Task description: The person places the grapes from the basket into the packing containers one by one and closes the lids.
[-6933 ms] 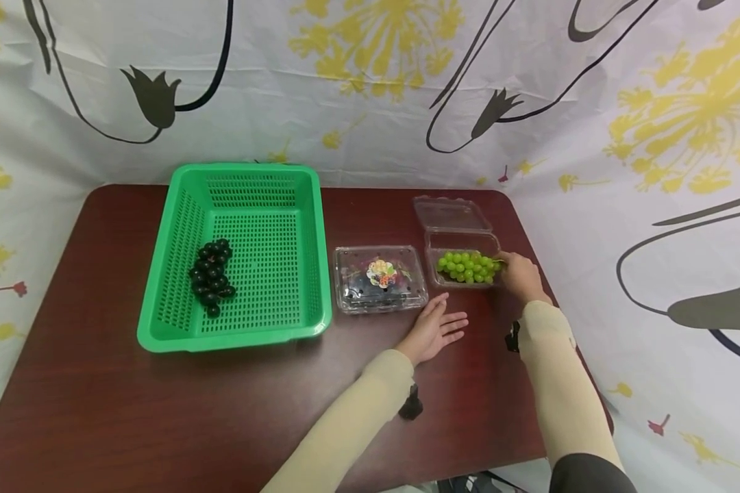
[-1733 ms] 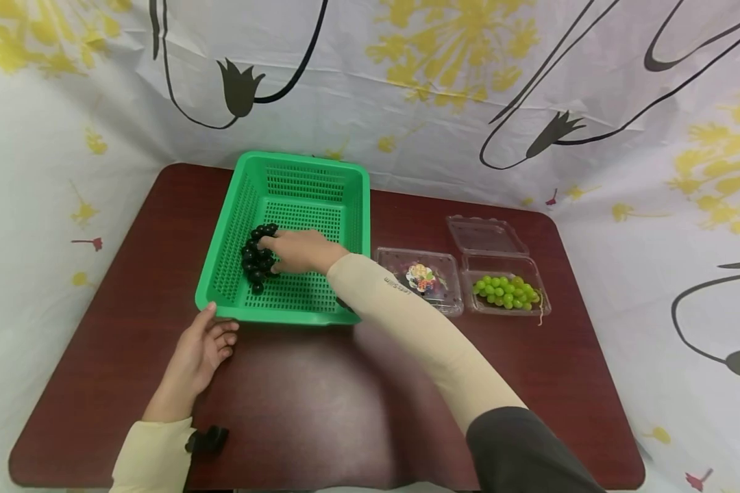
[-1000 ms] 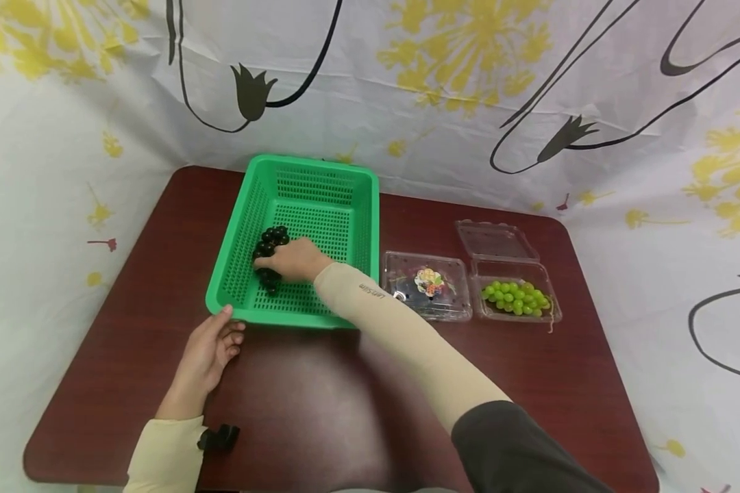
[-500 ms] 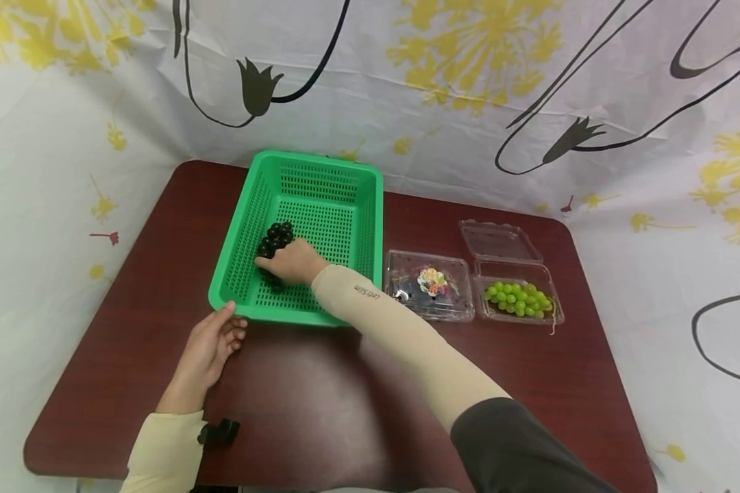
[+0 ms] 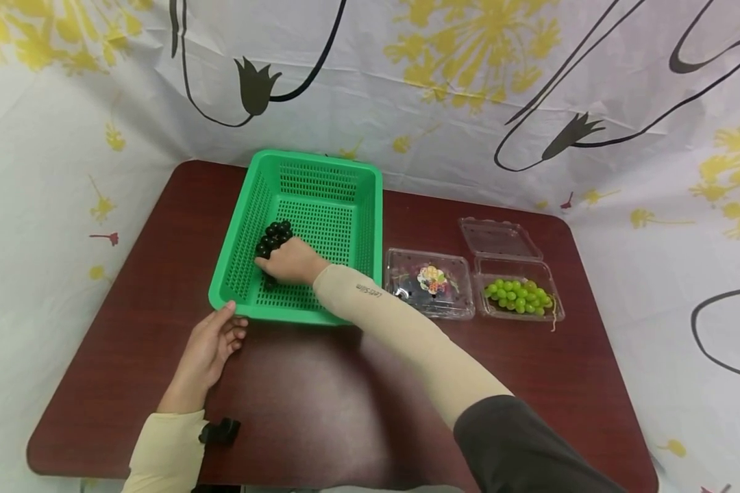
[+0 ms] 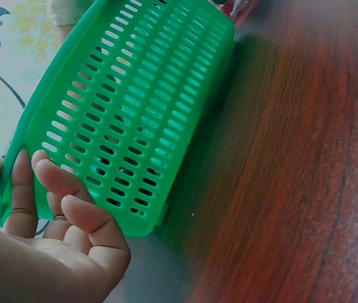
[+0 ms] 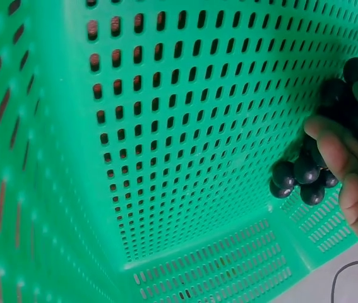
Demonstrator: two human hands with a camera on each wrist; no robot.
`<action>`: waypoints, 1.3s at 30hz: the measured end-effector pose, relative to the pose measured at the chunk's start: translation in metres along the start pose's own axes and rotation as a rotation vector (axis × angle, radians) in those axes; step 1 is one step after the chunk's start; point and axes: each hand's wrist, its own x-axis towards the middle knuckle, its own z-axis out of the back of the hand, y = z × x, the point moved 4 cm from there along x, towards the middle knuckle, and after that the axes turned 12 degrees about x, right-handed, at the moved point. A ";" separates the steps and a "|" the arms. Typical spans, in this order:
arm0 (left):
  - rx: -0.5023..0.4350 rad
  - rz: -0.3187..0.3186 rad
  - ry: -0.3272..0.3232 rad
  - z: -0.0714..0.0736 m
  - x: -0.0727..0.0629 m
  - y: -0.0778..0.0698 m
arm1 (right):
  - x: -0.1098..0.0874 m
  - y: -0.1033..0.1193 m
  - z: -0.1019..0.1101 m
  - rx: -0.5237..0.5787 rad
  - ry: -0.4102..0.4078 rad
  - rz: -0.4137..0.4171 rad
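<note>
Fingers (image 7: pixel 330 146) of the right hand (image 5: pixel 292 261) are curled, thumb opposite, pinching a bunch of black grapes (image 5: pixel 273 237). Grip is seen from two sides; exact fingertip contact is partly hidden behind the hand. Bunch sits inside a green basket (image 5: pixel 292 314), low down, toward the person's left wall; loose-hanging grapes at one end show beyond the fingertips in the right wrist view. Whether the bunch touches the basket floor, cannot tell.

Left hand (image 5: pixel 206 348) is at the basket's near left corner: thumb over the rim, index finger against the outer wall beneath it, remaining fingers bent and slightly apart.

Just beside the basket, on the person's right: a closed clear box (image 5: pixel 400 263) with a fruit sticker (image 5: pixel 432 280), dark contents hard to make out. Next to it, an open clear box (image 5: pixel 550 274), lid (image 5: pixel 499 239) folded back toward the wall, holding green grapes (image 5: pixel 518 296); their stem (image 5: pixel 553 318) hangs over the box edge. All rest on a reddish-brown table (image 5: pixel 308 390).
</note>
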 end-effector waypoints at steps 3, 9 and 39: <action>0.004 0.004 -0.005 0.000 -0.001 -0.001 | -0.002 -0.001 0.000 -0.021 -0.008 0.006; 0.008 -0.002 -0.011 -0.002 -0.001 -0.002 | -0.006 -0.004 0.006 -0.016 -0.027 -0.016; -0.010 -0.023 -0.003 -0.003 -0.001 -0.001 | -0.042 -0.036 0.037 0.218 -0.108 -0.210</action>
